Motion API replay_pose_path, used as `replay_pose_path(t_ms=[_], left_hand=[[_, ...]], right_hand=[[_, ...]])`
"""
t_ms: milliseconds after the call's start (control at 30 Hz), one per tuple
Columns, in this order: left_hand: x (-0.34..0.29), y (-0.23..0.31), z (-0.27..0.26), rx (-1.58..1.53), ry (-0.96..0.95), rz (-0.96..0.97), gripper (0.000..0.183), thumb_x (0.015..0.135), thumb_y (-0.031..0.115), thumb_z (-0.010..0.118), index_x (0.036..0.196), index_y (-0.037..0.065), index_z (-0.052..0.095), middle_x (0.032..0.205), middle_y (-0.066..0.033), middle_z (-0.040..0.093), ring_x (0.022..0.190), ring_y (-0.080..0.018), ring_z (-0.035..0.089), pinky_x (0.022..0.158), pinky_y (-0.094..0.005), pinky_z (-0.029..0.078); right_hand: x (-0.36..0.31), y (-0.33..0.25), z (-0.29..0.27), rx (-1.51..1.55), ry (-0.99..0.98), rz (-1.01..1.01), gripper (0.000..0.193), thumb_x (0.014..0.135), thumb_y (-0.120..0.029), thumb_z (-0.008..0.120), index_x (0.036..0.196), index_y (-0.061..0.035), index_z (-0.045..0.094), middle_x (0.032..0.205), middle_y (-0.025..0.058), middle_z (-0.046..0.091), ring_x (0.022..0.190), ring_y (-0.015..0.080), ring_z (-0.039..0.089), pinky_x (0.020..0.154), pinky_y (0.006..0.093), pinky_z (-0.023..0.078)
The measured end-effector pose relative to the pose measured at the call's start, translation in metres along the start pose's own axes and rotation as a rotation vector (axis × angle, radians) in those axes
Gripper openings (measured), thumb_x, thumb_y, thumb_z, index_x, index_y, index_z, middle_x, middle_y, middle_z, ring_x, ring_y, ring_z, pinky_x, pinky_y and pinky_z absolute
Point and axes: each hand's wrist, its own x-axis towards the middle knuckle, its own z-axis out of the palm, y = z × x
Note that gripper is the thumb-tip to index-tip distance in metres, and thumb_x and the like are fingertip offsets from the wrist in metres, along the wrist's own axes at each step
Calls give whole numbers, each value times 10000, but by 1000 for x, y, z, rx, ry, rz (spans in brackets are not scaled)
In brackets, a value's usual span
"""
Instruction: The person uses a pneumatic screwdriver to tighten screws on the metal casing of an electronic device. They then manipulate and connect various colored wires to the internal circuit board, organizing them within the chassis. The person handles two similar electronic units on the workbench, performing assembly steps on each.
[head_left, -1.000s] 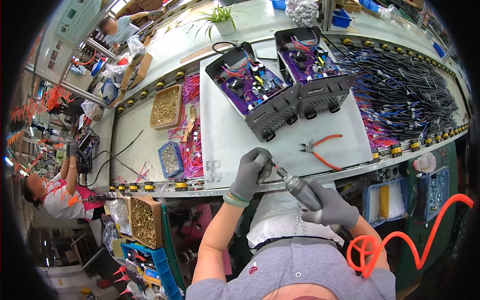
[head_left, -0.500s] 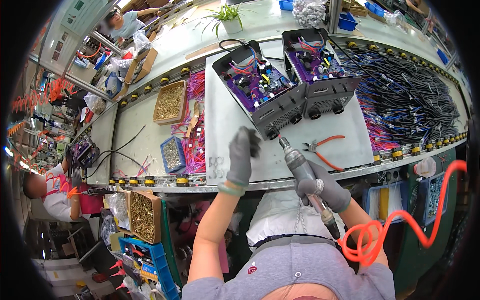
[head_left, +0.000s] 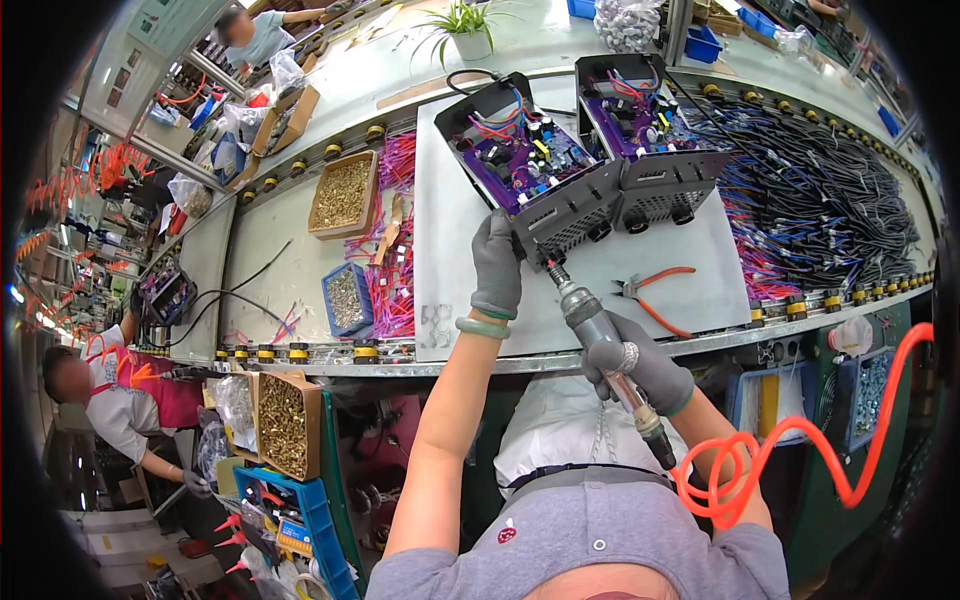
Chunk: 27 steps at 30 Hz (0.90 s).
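My left hand [head_left: 497, 266], in a grey glove, holds the left front corner of a black metal case [head_left: 566, 211]. Inside that open case sits a purple circuit board [head_left: 525, 158] with coloured wires. My right hand [head_left: 640, 362], gloved too, is wrapped around a pneumatic screwdriver [head_left: 595, 325]. Its bit points up at the case's front panel, close to the lower left corner; whether it touches a screw is too small to tell. A second black case [head_left: 668, 188] with a similar board stands against the first on the right. Orange-handled cutters [head_left: 660, 300] lie right of the screwdriver.
A coiled orange air hose [head_left: 800, 440] trails from the screwdriver to the right. Left of the white work mat [head_left: 455, 325] are a box of brass-coloured screws [head_left: 343, 195], a blue tray [head_left: 347, 300] and pink wires [head_left: 398, 280]. Black cables [head_left: 830, 190] are heaped right. A co-worker sits left.
My left hand has moved up onto the case's corner and closed on it. The screwdriver has shifted slightly up and left, its bit nearer the panel. The co-worker's arm at left has dropped lower.
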Motion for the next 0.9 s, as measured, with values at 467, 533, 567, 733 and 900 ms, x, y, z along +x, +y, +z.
replay_pose_path(t_ms=[467, 533, 567, 733, 900], left_hand=[[-4, 0, 9, -29, 49, 16, 344, 1044, 385, 491, 924, 85, 608, 679, 57, 464, 571, -47, 389, 501, -228, 327], [-3, -1, 5, -21, 44, 23, 341, 1044, 383, 491, 912, 90, 604, 674, 58, 462, 568, -47, 390, 498, -228, 323], [-3, -1, 3, -15, 34, 31, 340, 1043, 383, 491, 905, 93, 602, 673, 59, 461, 567, -48, 390, 497, -228, 322], [-6, 2, 7, -33, 46, 10, 357, 1041, 403, 486, 867, 106, 586, 669, 56, 458, 563, -50, 394, 489, -229, 317], [-3, -1, 7, -51, 54, 15, 393, 1042, 432, 469, 850, 105, 572, 662, 46, 458, 547, -55, 389, 474, -238, 301]], right_hand=[[4, -9, 4, -18, 6, 18, 547, 780, -349, 652, 1153, 13, 481, 735, 62, 585, 539, 115, 577, 487, 255, 497], [3, -9, 5, 3, -9, 17, 550, 782, -352, 654, 1157, 11, 480, 736, 62, 585, 539, 114, 577, 484, 255, 496], [3, -9, 5, 13, -16, 17, 552, 783, -354, 656, 1160, 10, 480, 736, 62, 585, 539, 114, 577, 483, 255, 495], [2, -10, 2, -14, -27, 22, 584, 797, -428, 668, 1133, 15, 490, 764, 60, 574, 589, 111, 575, 518, 262, 508], [3, -6, -2, 34, -59, 4, 614, 796, -457, 687, 1141, 11, 490, 762, 59, 573, 583, 112, 570, 512, 263, 504]])
